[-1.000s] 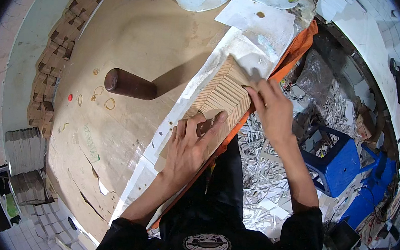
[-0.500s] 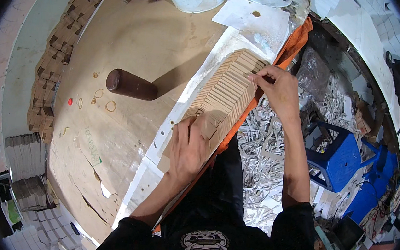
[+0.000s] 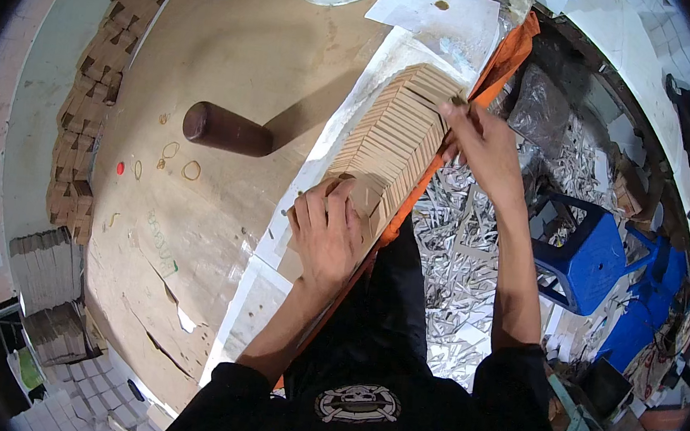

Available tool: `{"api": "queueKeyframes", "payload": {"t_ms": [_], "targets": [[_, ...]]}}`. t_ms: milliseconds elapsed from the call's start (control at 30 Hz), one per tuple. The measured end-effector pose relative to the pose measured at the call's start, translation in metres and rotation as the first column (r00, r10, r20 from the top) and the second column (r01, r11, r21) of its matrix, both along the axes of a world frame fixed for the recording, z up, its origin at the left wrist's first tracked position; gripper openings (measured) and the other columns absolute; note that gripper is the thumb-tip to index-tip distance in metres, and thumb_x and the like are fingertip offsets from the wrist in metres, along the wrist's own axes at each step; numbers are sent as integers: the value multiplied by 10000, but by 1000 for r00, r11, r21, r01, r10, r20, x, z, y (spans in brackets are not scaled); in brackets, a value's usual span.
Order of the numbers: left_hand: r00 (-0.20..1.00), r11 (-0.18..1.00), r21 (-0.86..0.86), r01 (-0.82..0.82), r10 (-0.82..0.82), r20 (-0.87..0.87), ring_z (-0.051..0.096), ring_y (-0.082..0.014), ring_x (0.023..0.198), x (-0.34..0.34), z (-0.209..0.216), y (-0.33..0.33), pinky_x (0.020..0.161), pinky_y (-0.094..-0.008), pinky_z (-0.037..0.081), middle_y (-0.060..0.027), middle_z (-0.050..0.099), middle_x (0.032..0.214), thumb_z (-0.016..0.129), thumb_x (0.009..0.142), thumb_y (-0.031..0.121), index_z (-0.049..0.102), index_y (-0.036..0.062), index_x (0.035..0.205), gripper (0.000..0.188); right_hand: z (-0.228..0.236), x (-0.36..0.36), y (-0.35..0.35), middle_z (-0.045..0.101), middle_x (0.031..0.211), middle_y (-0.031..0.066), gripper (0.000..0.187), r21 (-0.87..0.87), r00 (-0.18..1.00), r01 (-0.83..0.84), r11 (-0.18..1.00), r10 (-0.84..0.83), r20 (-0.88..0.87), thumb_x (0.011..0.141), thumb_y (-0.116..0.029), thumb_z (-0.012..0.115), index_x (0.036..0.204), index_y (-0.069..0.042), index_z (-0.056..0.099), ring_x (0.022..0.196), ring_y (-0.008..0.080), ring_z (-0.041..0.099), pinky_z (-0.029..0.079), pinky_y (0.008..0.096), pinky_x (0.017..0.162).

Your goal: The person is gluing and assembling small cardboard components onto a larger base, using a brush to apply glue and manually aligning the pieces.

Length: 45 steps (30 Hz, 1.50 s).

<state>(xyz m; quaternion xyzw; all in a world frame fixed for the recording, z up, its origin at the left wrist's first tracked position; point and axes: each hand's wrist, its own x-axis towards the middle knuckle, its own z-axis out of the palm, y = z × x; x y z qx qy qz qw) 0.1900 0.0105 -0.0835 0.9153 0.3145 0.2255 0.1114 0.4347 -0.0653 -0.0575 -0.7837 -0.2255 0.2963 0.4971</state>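
A long row of flat brown cardboard pieces (image 3: 399, 125), overlapping like shingles with folded edges, lies slantwise on a white sheet (image 3: 363, 93) along the table's right edge. My left hand (image 3: 326, 234) curls its fingers over the near end of the row, gripping there; its fingertips are partly hidden. At the far right side of the row is my right hand (image 3: 488, 154), thumb and fingers pinched together. Something small and brownish shows at its fingertips, too small to name.
A dark brown cylinder (image 3: 229, 129) stands on the brown tabletop (image 3: 193, 242), left of the row, near rubber bands (image 3: 191, 170) and a red cap (image 3: 120, 168). Orange cloth (image 3: 506, 56) hangs along the edge. Paper scraps (image 3: 461, 260) and a blue stool (image 3: 582, 255) are at right.
My right hand has shifted slightly up and turned, lifting its fingertips off the face of the row to its far right edge. The left hand stays at the near end, fingers more curled.
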Motion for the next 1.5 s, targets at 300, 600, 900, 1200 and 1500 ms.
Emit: {"api": "queueKeyframes", "payload": {"t_ms": [300,600,900,1200,1500], "targets": [[999,998,57,-8,11,-47,522,-375,1108,-2,-1,0,966,-518,393,-169,549,1236,593,955,68,584,56,1280,326,-8,-78,-18,673,815,124,412,10,985,-89,996,87,148,862,-371,816,918,-2,643,692,231,656,520,374,656],[994,994,46,102,-100,-43,491,-294,1143,-12,7,-4,995,-447,369,-93,541,1229,634,861,4,685,240,1354,549,-37,-71,-16,609,952,126,302,253,992,-41,967,69,-101,941,-305,729,1024,-44,602,733,343,642,517,373,654],[996,993,72,91,-89,-32,498,-267,1135,-21,7,-7,983,-440,365,-68,554,1210,661,858,5,692,258,1356,560,-42,-70,-9,582,899,132,320,316,987,-36,948,-15,158,898,-268,777,1029,-28,611,814,326,592,493,402,740],[995,990,100,97,-95,-27,507,-281,1133,-38,7,-8,954,-449,362,-81,559,1209,680,875,83,701,194,1325,463,-29,-78,-13,602,897,92,411,147,881,30,989,-96,464,817,-337,854,993,-42,628,767,249,617,493,391,699],[996,999,-30,-39,41,73,512,-368,1107,-36,-5,-10,961,-503,389,-197,530,1174,639,957,80,586,26,1229,281,-34,-80,-23,714,828,131,298,342,859,251,905,-372,352,944,-276,743,984,14,689,729,214,679,527,349,676]]}}
